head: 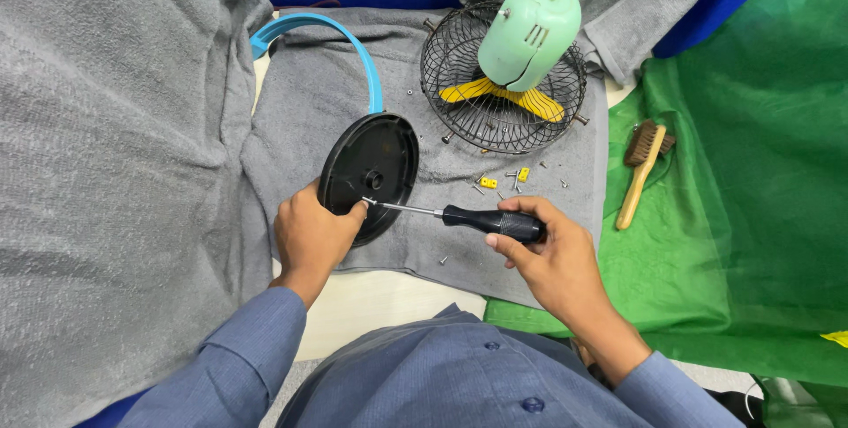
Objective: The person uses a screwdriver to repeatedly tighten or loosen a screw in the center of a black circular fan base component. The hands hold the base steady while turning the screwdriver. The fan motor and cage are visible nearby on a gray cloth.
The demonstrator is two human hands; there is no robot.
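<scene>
Screwdriver in use, seen in the head view: black handle, bare steel shaft, lying nearly level across the grey towel. The right hand is closed around the handle, fingers wrapped over the top and thumb beneath. The shaft tip meets the underside of a round black fan base, at a point just left of and below the base's centre hole.

The left hand clamps the lower rim of the fan base, thumb pressed on the black face right beside the screwdriver tip. The base stands tilted on its edge, its ribbed underside turned toward the person. A curved blue stand arm rises from behind the base and arcs toward the upper left.

To the right of the base, a black wire fan guard lies flat on the towel. A mint-green motor housing sits on it, with a yellow fan blade showing underneath. Small screws and two small yellow clips are scattered on the towel between the guard and the screwdriver; one more screw lies below the shaft.

On the green cloth at right, a wooden-handled brush lies apart from the work. Both forearms wear blue shirt sleeves.
</scene>
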